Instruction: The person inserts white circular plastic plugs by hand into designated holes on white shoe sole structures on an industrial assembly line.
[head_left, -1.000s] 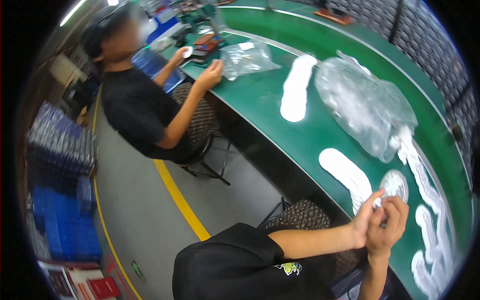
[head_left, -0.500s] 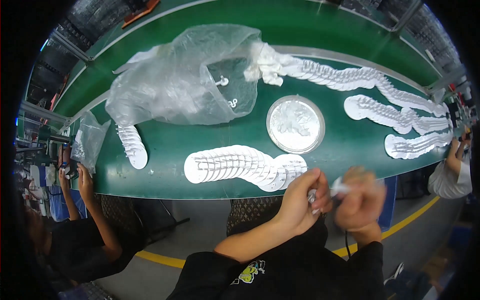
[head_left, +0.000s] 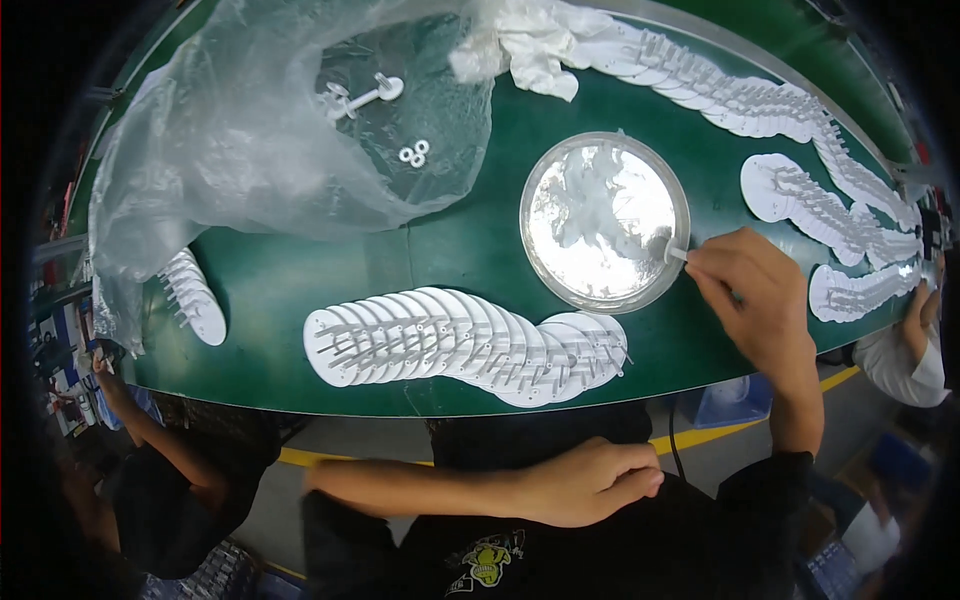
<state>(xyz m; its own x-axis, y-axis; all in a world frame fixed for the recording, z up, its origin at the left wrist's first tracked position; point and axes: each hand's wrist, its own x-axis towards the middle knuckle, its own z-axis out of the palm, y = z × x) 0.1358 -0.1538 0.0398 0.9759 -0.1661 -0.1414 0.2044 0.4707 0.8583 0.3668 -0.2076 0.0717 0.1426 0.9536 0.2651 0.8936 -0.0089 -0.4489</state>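
Right hand [head_left: 755, 300], fingertips pinched narrow on a small white plastic peg [head_left: 678, 254], right at the round dish's [head_left: 534, 256] right edge! The left hand [head_left: 600, 482] curls in, well apart, nearer the body than the overlapping white discs [head_left: 395, 335]; whether it grips anything, I cannot tell.

Gap between bag [head_left: 220, 150] and dish [head_left: 528, 240], discs [head_left: 400, 335] below

Bright glare in round dish [head_left: 548, 283]; edges curved, corners black.
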